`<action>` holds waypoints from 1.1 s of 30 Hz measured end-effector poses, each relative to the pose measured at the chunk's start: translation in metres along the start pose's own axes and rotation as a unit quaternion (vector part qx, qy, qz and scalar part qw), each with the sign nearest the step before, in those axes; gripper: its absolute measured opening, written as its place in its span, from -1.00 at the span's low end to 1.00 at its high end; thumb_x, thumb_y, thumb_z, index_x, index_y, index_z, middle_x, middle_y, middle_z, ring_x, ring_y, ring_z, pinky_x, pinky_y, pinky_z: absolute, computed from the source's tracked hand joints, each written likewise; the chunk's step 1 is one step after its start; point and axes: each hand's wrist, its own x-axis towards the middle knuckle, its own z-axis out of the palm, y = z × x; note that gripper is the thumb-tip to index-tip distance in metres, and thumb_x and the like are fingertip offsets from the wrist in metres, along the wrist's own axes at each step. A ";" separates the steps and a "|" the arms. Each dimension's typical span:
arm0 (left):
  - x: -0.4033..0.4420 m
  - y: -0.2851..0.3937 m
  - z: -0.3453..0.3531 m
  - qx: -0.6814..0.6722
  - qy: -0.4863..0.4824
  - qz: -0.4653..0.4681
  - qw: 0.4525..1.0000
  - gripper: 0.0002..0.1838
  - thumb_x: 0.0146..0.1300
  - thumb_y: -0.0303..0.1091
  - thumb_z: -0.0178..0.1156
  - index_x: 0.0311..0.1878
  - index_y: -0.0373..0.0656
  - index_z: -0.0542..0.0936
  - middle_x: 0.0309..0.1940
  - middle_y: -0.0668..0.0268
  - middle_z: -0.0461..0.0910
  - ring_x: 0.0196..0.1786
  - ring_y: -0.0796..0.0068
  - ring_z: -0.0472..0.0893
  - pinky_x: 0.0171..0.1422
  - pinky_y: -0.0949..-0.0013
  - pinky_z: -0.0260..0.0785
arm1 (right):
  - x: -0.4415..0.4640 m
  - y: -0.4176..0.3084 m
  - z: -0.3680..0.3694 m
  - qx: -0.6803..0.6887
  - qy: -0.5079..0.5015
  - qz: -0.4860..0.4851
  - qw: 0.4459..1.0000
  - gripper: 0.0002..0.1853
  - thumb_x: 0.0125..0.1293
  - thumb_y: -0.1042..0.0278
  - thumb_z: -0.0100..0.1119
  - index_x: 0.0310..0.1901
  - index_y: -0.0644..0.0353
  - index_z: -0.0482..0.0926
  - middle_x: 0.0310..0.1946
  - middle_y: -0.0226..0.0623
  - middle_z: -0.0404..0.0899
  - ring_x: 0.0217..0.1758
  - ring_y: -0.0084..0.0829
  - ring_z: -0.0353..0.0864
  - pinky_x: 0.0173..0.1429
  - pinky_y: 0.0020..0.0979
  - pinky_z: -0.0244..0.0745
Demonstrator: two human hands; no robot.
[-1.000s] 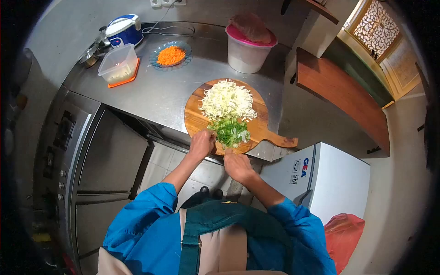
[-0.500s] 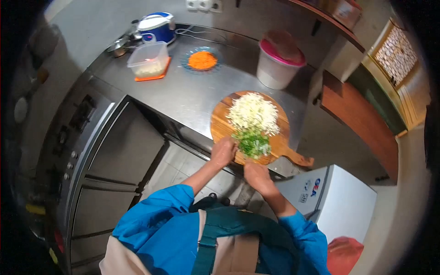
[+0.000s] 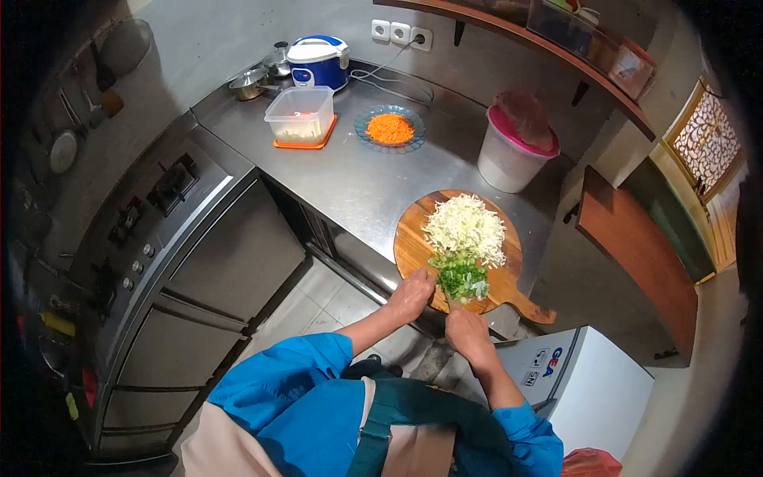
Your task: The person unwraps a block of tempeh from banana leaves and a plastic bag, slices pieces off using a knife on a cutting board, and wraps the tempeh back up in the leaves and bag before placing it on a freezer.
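Observation:
A round wooden cutting board (image 3: 409, 230) with a handle lies at the counter's front edge. Shredded cabbage (image 3: 467, 229) is heaped on its upper part, and chopped green onion (image 3: 461, 278) sits just below, touching the heap. My left hand (image 3: 413, 294) is closed at the board's near left edge, beside the green pieces. Just below the greens, my right hand (image 3: 469, 332) is closed in a fist at the near edge. Whatever either hand grips is hidden by the fingers.
On the steel counter (image 3: 350, 179) stand a glass plate (image 3: 366, 137) of shredded carrot, a clear plastic container (image 3: 299, 111) on an orange lid, a blue rice cooker (image 3: 319, 63) and a white bucket (image 3: 513, 159) with a pink lid. A stove (image 3: 171, 187) is left, a white appliance (image 3: 596, 381) lower right.
The whole view has shifted, so the counter and board appear lower and further right. Both hands remain at the board's near edge; the food heaps look much the same.

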 end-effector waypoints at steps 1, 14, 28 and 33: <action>0.002 -0.001 0.002 -0.012 0.011 0.002 1.000 -0.86 -0.05 -0.60 0.03 -0.35 -0.35 0.41 -0.35 -0.07 0.39 -0.21 -0.08 0.47 -0.16 0.10 0.39 | -0.003 -0.004 -0.005 -0.001 -0.006 0.004 1.000 -0.77 0.20 0.49 -0.23 -0.24 0.44 0.41 -0.36 0.19 0.57 -0.23 -0.02 0.63 -0.14 -0.11 0.49; 0.011 -0.006 0.003 -0.045 0.018 -0.025 0.999 -0.88 -0.03 -0.55 0.11 -0.35 -0.31 0.50 -0.41 -0.06 0.45 -0.27 -0.08 0.51 -0.19 0.05 0.38 | 0.010 0.006 0.025 0.018 0.006 0.013 1.000 -0.74 0.22 0.48 -0.26 -0.19 0.44 0.41 -0.32 0.17 0.58 -0.21 -0.02 0.62 -0.14 -0.11 0.48; 0.019 -0.016 0.007 -0.112 -0.026 -0.102 0.988 -0.90 0.02 -0.46 0.15 -0.39 -0.27 0.56 -0.40 -0.07 0.51 -0.31 -0.07 0.54 -0.23 0.04 0.39 | 0.013 0.009 0.029 0.019 0.021 -0.011 1.000 -0.78 0.18 0.49 -0.19 -0.25 0.47 0.40 -0.42 0.17 0.58 -0.32 -0.03 0.64 -0.23 -0.14 0.52; 0.008 -0.004 -0.002 -0.022 0.042 -0.067 0.997 -0.87 0.01 -0.39 0.22 -0.38 -0.23 0.56 -0.43 0.03 0.50 -0.30 0.04 0.53 -0.26 0.10 0.39 | 0.006 0.006 0.033 0.040 0.032 -0.007 0.999 -0.79 0.19 0.48 -0.20 -0.25 0.43 0.40 -0.42 0.17 0.58 -0.32 0.00 0.63 -0.24 -0.11 0.50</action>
